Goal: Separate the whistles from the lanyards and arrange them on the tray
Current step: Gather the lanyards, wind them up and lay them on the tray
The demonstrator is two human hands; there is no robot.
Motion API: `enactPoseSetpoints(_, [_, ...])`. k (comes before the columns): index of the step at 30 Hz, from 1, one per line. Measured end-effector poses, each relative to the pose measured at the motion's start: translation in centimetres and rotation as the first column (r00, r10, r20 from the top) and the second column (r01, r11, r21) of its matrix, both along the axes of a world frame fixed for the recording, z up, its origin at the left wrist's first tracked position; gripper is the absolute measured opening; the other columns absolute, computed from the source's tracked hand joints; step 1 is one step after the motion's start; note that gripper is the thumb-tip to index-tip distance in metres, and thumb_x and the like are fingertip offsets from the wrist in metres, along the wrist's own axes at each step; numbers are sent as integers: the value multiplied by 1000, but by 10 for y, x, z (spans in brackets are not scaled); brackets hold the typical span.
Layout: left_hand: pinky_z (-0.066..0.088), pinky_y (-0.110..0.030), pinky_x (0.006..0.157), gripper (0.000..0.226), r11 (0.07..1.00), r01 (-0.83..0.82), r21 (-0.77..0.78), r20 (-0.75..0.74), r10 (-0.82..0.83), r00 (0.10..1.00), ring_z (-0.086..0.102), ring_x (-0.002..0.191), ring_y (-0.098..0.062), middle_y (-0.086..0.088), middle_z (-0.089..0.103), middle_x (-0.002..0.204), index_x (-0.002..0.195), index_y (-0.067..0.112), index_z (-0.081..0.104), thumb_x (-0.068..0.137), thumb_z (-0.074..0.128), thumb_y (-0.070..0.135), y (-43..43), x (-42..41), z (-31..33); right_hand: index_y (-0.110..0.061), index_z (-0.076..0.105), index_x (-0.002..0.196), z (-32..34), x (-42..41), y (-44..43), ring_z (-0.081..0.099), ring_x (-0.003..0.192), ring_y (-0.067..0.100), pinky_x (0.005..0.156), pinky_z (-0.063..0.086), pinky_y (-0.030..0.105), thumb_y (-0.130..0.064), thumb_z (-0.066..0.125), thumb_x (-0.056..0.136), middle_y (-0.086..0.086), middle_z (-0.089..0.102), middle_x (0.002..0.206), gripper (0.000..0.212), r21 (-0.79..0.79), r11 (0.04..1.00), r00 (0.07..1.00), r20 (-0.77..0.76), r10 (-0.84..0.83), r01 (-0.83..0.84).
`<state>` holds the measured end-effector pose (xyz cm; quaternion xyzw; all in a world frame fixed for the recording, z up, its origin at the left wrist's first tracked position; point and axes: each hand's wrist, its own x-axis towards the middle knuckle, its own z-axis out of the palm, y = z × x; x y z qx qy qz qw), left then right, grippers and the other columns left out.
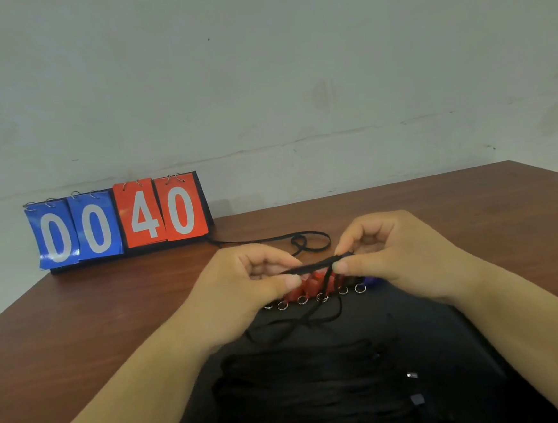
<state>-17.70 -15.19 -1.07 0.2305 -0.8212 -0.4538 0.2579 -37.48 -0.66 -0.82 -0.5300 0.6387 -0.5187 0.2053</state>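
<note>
A black lanyard (312, 266) is stretched between my two hands above the far end of a black tray (427, 326). My left hand (244, 291) pinches its left end between thumb and forefinger. My right hand (394, 252) pinches the right end the same way. Loose cord hangs from the lanyard onto the tray. Under my hands a row of red whistles (313, 283) lies along the tray's far edge, their silver key rings (302, 300) facing me. A blue whistle (373, 280) shows at the row's right end. A heap of black lanyards (300, 373) fills the tray's middle.
A flip scoreboard (118, 220) reading 00 40 stands at the table's back left against the wall. Another black lanyard (303, 241) lies looped on the brown table (79, 327) behind my hands. The table's right edge runs near the upper right.
</note>
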Motion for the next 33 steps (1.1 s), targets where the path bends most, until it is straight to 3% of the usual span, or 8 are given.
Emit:
enactPoseSetpoints(4, [57, -25, 80, 18, 993, -115, -1, 26, 115, 993, 77, 82, -13, 3, 80, 89, 91, 28, 80, 84, 81, 11, -26, 17, 10, -17, 77, 75, -1, -9, 0, 72, 70, 19, 79, 58, 37, -5, 86, 77, 12, 78, 79, 15, 69, 992, 995, 16, -103, 101])
enactPoseSetpoints(7, [61, -36, 85, 19, 986, -163, 45, 29, 162, 986, 77, 84, -19, -2, 80, 89, 87, 26, 81, 84, 80, 7, -39, 28, 16, -15, 77, 77, -3, -13, -2, 67, 65, 18, 73, 56, 38, -6, 86, 76, 14, 77, 77, 13, 167, 978, 992, 2, -130, 128])
enactPoseSetpoints(9, [61, -33, 84, 24, 986, -162, 31, 69, 159, 985, 77, 85, -20, -2, 80, 89, 86, 29, 81, 84, 80, 5, -45, 34, 18, -13, 77, 80, -4, -13, -2, 66, 65, 17, 70, 55, 34, -5, 86, 77, 16, 76, 78, 12, 225, 966, 992, -24, -123, 126])
enactPoseSetpoints(15, [53, -22, 82, 16, 990, -26, -140, 365, 76, 928, 74, 85, -10, 6, 80, 87, 83, 31, 84, 83, 84, 15, -54, 45, 16, -18, 77, 82, -7, -9, -2, 72, 66, 7, 67, 54, 19, -12, 85, 79, 1, 79, 74, 11, 363, 928, 981, -195, -16, 87])
enactPoseSetpoints(20, [51, -21, 87, 17, 966, 172, -194, 564, -34, 825, 70, 91, 3, 19, 77, 90, 84, 37, 83, 86, 82, 20, -54, 44, 13, -24, 77, 86, -11, -9, -4, 75, 73, 8, 72, 56, 18, -22, 84, 82, -4, 79, 76, 9, 495, 868, 933, -330, 144, 42])
enactPoseSetpoints(25, [53, -23, 90, 15, 952, 251, -177, 637, -84, 767, 71, 89, 0, 18, 78, 89, 88, 34, 83, 88, 80, 20, -56, 41, 6, -26, 77, 85, -17, -8, -7, 74, 73, 9, 78, 60, 27, -26, 83, 82, -4, 79, 79, 6, 533, 846, 895, -390, 214, 30])
enactPoseSetpoints(29, [53, -20, 91, 14, 938, 301, -175, 688, -102, 718, 70, 91, 2, 20, 77, 92, 92, 35, 82, 90, 77, 21, -55, 40, 4, -30, 78, 87, -18, -8, -6, 70, 77, 4, 76, 57, 21, -34, 81, 84, -12, 76, 83, 5, 537, 843, 868, -432, 244, 30])
enactPoseSetpoints(33, [55, -24, 95, 11, 936, 321, -146, 696, -133, 705, 71, 94, 1, 18, 78, 97, 95, 33, 82, 94, 73, 26, -54, 40, 4, -33, 79, 87, -14, -7, -2, 68, 79, 6, 78, 56, 25, -42, 75, 88, -13, 75, 86, 10, 563, 827, 855, -428, 294, -2])
